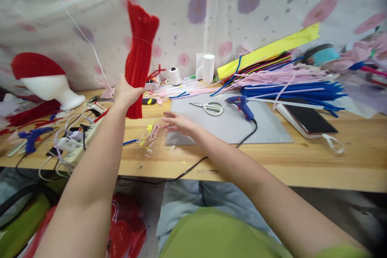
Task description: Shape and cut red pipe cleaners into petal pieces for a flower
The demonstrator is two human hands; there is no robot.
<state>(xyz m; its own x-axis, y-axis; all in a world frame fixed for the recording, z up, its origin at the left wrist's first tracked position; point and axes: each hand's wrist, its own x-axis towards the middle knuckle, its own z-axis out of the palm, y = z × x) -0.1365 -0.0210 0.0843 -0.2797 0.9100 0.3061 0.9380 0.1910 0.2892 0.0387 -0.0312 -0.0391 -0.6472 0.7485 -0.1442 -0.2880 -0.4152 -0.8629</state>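
Evidently the two hands are doing different jobs, and they are well apart. The left hand point(128, 92) is wrapped around the lower part of a thick bundle of fuzzy red craft stems point(139, 56), which stands nearly upright, leaning a little right at the top. A thin tie circles it higher up, probably so that one hand can manage so many loose strands; whether the lower end touches the surface point(287, 165) I cannot tell. The right hand point(178, 123) is empty, its fingers loosely spread over the left edge of a flat grey mat point(205, 135), near small pink and yellow clippings point(153, 134).

On that mat, silver-coloured metal scissors point(213, 108) lie beside a blue plastic glue gun point(242, 107), likely for easy reach, the mat perhaps sparing the wood. A black cable point(196, 165) runs from the gun's handle along the front, leaving the middle of the mat less tangled. Behind, long pink fuzzy stems point(272, 74) lie over blue fuzzy stems point(296, 90), all lengthwise, presumably to stay straight and sorted by colour.
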